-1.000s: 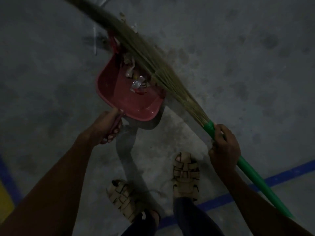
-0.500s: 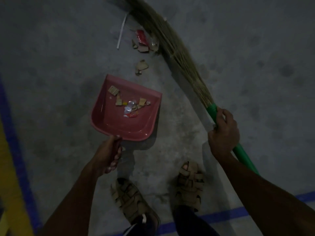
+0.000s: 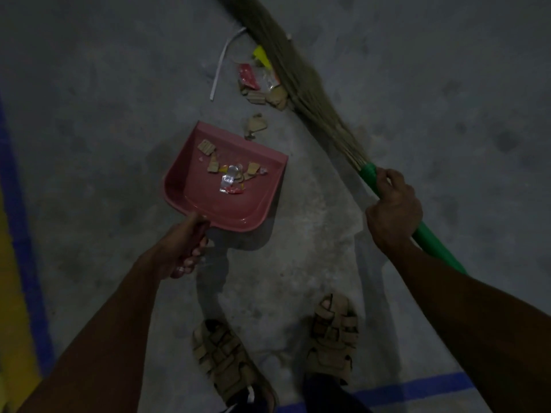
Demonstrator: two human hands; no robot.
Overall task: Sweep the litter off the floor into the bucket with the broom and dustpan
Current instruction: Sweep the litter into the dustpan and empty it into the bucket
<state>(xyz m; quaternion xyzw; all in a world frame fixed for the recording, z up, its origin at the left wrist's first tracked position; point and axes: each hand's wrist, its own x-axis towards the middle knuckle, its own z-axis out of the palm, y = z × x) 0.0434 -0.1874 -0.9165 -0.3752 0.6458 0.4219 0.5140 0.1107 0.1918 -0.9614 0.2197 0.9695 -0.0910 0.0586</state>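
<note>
Sandals [image 3: 332,338] are planted nearest of all on the concrete floor [image 3: 447,84], with a blue line [image 3: 417,390] running behind them. Just beyond, the left hand [image 3: 186,245] is curling its fingers round the dustpan's handle, a full clenched grip, and the handle itself is hiding inside the fist. The pink dustpan [image 3: 193,195] is sitting low ahead of that hand, open edge facing far, and whether it is touching the floor is hard to tell. It is already carrying a share of the job: cardboard bits and a shiny wrapper [image 3: 231,178] are lying in its tray. To the right, the right hand [image 3: 393,210] is wrapping tight round the green broom handle [image 3: 429,236], right near where the straw begins. The broom [image 3: 298,81] is slanting away to the far left, its bristles lying beside the rest of the litter. So the task is looking partly done at best. One cardboard scrap [image 3: 255,125] is waiting just off the dustpan's far lip, and farther out a cluster is sitting against the bristles: a red wrapper [image 3: 247,77], brown pieces, something yellow. A white strip [image 3: 222,62] is lying to the left of that. All of it is waiting to be swept in. No bucket is showing anywhere, so the emptying is yet to come too.
</note>
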